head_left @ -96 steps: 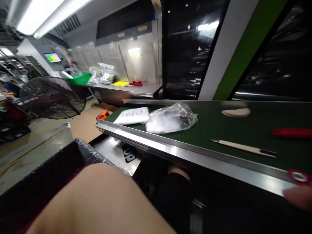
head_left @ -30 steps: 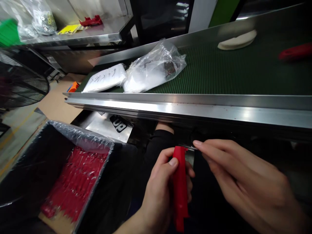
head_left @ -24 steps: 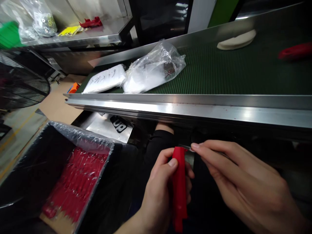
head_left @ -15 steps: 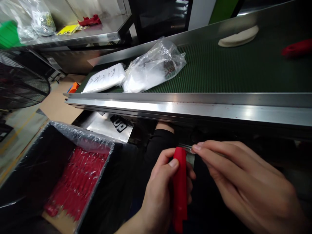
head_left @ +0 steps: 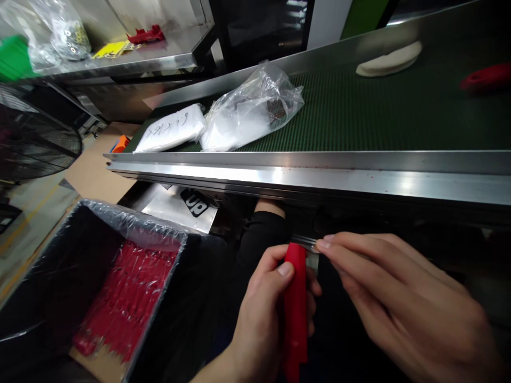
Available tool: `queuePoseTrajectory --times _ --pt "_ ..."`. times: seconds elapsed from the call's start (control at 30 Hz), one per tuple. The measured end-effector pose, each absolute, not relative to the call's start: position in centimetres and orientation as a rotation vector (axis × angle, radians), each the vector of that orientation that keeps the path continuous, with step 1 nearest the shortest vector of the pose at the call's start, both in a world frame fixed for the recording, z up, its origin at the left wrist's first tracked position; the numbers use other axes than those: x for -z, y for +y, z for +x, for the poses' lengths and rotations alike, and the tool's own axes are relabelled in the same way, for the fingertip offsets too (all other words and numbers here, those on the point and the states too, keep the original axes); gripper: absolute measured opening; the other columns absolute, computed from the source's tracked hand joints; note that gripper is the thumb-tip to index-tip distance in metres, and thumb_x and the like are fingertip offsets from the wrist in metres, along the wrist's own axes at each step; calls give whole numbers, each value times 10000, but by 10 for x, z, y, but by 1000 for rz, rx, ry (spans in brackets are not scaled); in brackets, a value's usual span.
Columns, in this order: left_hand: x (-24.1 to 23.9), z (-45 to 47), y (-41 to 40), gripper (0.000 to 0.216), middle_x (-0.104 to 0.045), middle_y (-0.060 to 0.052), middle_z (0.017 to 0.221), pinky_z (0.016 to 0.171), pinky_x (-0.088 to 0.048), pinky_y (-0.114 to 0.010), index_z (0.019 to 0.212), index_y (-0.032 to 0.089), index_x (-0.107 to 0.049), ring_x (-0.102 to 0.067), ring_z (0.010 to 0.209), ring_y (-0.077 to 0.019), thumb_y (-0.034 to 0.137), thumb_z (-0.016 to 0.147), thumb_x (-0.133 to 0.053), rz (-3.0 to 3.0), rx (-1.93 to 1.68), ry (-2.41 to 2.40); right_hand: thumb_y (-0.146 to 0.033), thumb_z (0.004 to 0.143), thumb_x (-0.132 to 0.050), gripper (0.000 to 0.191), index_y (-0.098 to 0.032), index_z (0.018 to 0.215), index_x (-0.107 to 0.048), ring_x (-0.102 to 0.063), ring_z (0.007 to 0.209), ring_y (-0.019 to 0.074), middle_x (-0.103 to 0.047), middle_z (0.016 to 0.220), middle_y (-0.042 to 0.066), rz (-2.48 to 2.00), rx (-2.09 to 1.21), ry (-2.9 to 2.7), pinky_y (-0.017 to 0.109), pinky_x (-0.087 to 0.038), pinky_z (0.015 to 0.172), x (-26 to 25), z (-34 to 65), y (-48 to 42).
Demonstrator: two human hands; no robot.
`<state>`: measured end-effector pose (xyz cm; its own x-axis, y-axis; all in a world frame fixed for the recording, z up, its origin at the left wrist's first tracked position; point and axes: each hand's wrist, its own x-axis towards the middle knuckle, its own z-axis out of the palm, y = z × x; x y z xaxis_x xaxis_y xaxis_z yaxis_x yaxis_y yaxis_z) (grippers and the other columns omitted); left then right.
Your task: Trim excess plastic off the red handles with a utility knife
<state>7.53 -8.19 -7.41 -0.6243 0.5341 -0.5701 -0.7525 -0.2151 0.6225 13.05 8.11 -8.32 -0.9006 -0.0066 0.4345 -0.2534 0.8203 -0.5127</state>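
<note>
Beside the left hand (head_left: 259,319), lined bin (head_left: 51,266) holds red pieces (head_left: 123,298)

The view now tilts down below the conveyor's steel front edge (head_left: 319,178); 3.2 s ago it looked out across the belt. The left hand (head_left: 261,314), not seen then, now grips a red strip (head_left: 295,308) upright. The right hand (head_left: 399,303), then only a fingertip at the belt's front edge, now pinches a thin metal tip (head_left: 304,242) at the strip's top end. Over the last second the strip sinks slightly and the right fingers (head_left: 325,244) close in on it. The cream-handled tool no longer lies on the belt.
</note>
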Motion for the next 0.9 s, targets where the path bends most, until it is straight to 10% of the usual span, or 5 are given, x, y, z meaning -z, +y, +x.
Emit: queuePoseTrajectory --times 0.9 --pt "75 67 -79 222 -561 16 742 452 -425 -180 1027 233 -542 -476 508 -81 417 915 -488 -343 -1959 1193 28 850 -560 429 -123 1247 -620 -572 1009 209 -631 1164 79 308 -718 -2603 368 -458 865 89 146 71"
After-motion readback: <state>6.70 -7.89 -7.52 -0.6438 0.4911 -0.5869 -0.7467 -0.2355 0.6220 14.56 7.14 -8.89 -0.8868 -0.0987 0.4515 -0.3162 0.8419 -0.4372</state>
